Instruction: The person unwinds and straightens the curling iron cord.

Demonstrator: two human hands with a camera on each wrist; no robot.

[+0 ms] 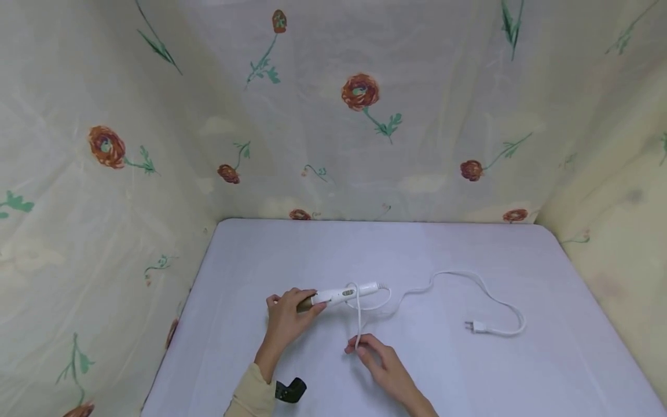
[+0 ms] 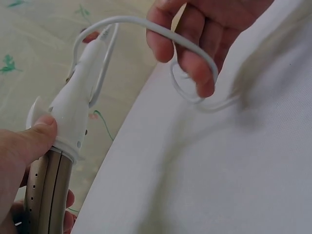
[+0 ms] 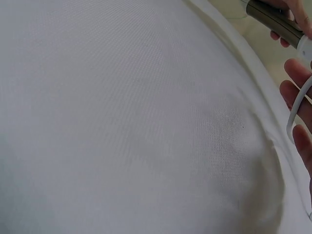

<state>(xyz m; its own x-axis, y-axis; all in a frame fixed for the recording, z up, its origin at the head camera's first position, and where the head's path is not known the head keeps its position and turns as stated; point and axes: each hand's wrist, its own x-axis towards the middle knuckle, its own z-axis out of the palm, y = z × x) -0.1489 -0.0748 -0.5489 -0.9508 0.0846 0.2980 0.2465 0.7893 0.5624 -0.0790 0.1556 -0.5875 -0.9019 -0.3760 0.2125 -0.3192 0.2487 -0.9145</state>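
A curling iron (image 1: pixel 333 296) with a white handle and a bronze-coloured barrel (image 2: pixel 46 190) slants over the table. My left hand (image 1: pixel 289 315) grips it around the barrel, the thumb against the white part where handle and barrel meet. Its white power cord (image 1: pixel 358 315) leaves the handle's far end and loops around the handle. My right hand (image 1: pixel 383 368), nearer the table's front, holds that loop between thumb and fingers (image 2: pixel 197 68), drawn away from the handle. At the right edge of the right wrist view the cord crosses the fingers (image 3: pixel 297 97).
The rest of the cord winds rightward over the white table (image 1: pixel 250 249) to a two-pronged plug (image 1: pixel 476 327). Beside the left sleeve (image 1: pixel 252 394) shows a black device (image 1: pixel 290 391). Flower-patterned curtains (image 1: pixel 417 116) enclose the table at the back and sides.
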